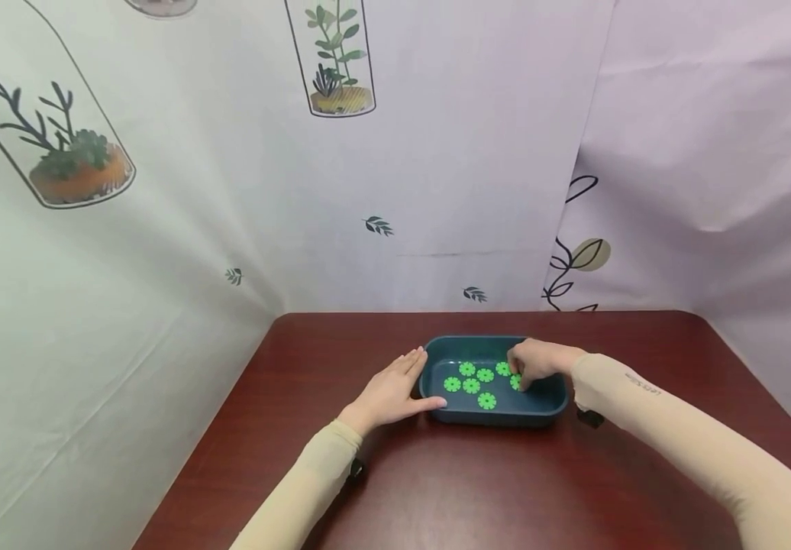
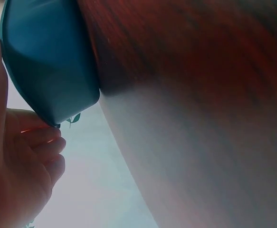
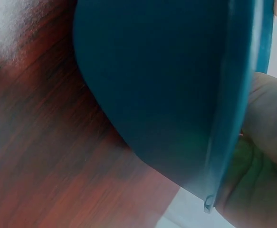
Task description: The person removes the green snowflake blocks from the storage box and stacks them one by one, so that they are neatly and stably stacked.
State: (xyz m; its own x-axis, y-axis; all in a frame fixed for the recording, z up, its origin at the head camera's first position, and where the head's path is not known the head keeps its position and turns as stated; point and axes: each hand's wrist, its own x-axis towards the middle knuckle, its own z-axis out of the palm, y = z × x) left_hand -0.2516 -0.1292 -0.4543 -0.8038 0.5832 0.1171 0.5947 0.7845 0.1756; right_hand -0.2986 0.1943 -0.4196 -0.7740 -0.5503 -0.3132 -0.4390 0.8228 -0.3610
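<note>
A dark teal rectangular tray (image 1: 492, 419) stands on the table, with several bright green flower-shaped discs (image 1: 487, 401) lying inside. My left hand (image 1: 389, 393) rests against the tray's left end. Its fingers lie fairly straight along the left rim, and the thumb reaches over the near-left corner. In the left wrist view, those fingertips show beside the corner of the tray. My right hand (image 1: 540, 359) reaches over the far-right rim with fingers bent downward. Thumb and fingers pinch a green disc (image 1: 516, 382) in the right part of the tray, partly covering it.
The tray sits on a reddish-brown wooden table (image 1: 505, 489) toward its far edge. Behind and to both sides hangs a white cloth (image 1: 437, 176) printed with plants. Light sleeves cover both forearms, with a dark device (image 1: 589, 418) under the right wrist.
</note>
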